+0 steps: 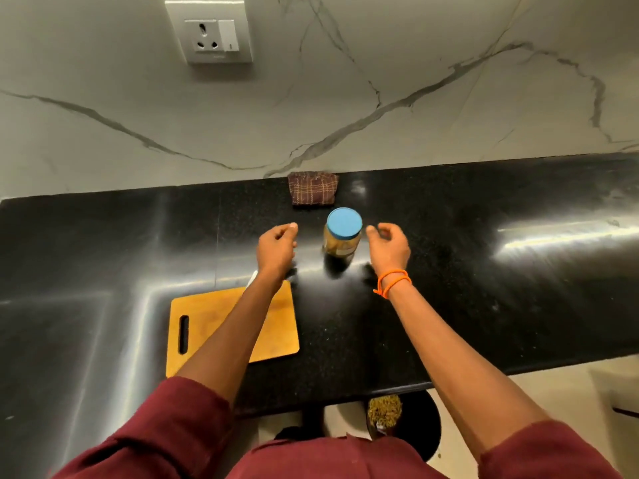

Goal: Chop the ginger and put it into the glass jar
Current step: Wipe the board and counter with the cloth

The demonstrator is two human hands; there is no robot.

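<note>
- Nearest the viewer, maroon sleeves point(166, 440) cover both upper arms, which reach forward over a black polished counter point(449, 271).
- Below the counter's edge, a round dark bin point(423, 423) on the floor holds yellowish-green scraps.
- Under the left forearm lies a wooden cutting board point(207, 326) with a slot handle; a white object peeks out just behind the arm, too hidden to identify.
- The left hand point(276, 247) hovers with fingers loosely curled, holding nothing.
- The right hand point(389, 247), an orange thread bracelet point(392, 280) at its wrist, is likewise loosely curled and empty.
- Between the two hands, touching neither, stands the glass jar point(342, 242), closed by a blue lid point(344, 221), with pale yellowish contents.
- Just beyond the jar lies a folded brown checked cloth point(313, 188).
- A white veined marble wall carries a power socket point(211, 29).
</note>
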